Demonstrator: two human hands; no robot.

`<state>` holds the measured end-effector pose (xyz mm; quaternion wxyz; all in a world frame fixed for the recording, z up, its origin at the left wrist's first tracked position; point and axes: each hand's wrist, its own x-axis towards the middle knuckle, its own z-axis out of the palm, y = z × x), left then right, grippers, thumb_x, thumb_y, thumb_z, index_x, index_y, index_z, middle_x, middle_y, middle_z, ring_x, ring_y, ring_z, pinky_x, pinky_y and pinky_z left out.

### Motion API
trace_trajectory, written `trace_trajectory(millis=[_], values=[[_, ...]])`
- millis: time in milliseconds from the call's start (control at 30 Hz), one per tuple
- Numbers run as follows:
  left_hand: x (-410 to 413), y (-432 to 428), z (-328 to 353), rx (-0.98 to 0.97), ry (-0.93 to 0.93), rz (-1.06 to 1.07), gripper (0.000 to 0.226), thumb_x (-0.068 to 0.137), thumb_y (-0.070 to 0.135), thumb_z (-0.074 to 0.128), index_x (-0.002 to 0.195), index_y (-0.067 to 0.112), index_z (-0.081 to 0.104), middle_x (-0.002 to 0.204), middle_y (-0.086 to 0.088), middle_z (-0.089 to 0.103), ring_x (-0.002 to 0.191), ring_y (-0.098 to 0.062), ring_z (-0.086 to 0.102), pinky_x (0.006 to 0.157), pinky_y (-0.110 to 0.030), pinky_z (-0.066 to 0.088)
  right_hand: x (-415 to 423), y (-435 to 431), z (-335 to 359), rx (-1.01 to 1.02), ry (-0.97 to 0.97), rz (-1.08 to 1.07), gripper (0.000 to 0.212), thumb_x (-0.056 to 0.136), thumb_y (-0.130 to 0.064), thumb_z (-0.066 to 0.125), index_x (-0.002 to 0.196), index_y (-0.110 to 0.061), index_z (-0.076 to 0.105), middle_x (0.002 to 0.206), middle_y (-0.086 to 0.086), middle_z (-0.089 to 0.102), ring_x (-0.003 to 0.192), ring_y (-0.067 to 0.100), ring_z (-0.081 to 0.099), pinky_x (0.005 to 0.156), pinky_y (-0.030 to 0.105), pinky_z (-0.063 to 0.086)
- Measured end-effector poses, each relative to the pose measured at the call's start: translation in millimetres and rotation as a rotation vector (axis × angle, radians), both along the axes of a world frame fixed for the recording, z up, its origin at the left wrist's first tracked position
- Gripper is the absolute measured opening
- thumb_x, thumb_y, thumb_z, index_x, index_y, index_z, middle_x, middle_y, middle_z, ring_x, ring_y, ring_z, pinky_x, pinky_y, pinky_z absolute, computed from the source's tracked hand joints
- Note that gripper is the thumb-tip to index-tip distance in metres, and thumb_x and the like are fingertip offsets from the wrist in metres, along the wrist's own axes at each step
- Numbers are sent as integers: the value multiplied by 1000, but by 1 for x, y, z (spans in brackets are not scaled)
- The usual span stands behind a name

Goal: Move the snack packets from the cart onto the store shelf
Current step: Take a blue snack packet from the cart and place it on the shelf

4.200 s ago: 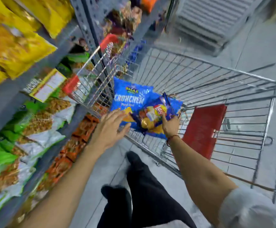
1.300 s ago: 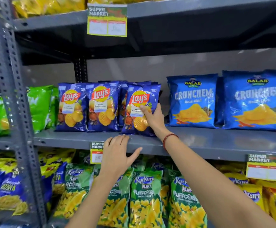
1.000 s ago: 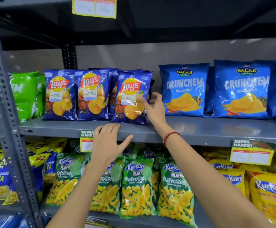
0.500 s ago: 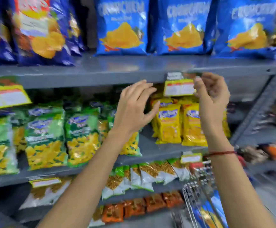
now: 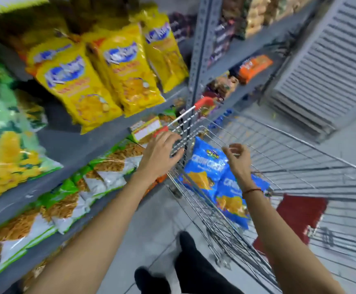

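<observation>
1. Head view: looking down along a grey store shelf (image 5: 71, 143) on the left and a wire cart (image 5: 300, 164) on the right.
2. Left hand (image 5: 160, 153) spread flat, fingers apart, empty, hovering by the cart's near corner just below the red-tipped handle (image 5: 202, 102).
3. Right hand (image 5: 236, 160) over the cart basket, fingers loosely curled, grasping nothing.
4. Two blue snack packets (image 5: 206, 168) lying inside the cart against its near wire wall, one overlapping the other, directly under the right hand, apart from it.
5. Yellow packets (image 5: 83, 88) standing on the shelf above; green-and-white packets (image 5: 100, 175) on the level below.
6. Red flap (image 5: 300, 215) inside the cart, to the right of the right forearm.
7. Whole frame motion-blurred.
</observation>
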<state>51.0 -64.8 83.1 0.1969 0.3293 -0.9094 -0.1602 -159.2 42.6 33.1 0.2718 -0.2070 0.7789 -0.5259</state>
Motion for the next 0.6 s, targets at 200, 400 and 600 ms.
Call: trace_trajectory(millis=[200, 400, 600], values=[[-68, -2, -76, 299, -112, -32, 45, 86, 30, 59, 124, 7, 50, 125, -16, 54, 117, -31, 49, 98, -41, 39, -14, 41, -102, 240, -326, -70, 29, 82, -29, 73, 96, -11, 56, 86, 10, 56, 78, 19, 53, 73, 37, 44], [-137, -40, -152, 680, -201, 250, 53, 95, 42, 38, 132, 4, 39, 132, -22, 52, 120, -37, 47, 94, -39, 37, -19, 18, -164, 163, -523, -65, 35, 84, -15, 72, 108, 5, 56, 113, 33, 64, 99, 41, 64, 94, 56, 49], [-174, -66, -235, 748, -437, 309, 72, 91, 53, 38, 142, 6, 20, 145, -27, 33, 131, -42, 34, 105, -47, 31, -38, -17, -224, 177, -569, -197, 64, 74, -25, 81, 127, 0, 53, 124, 17, 65, 113, 30, 63, 99, 46, 51]])
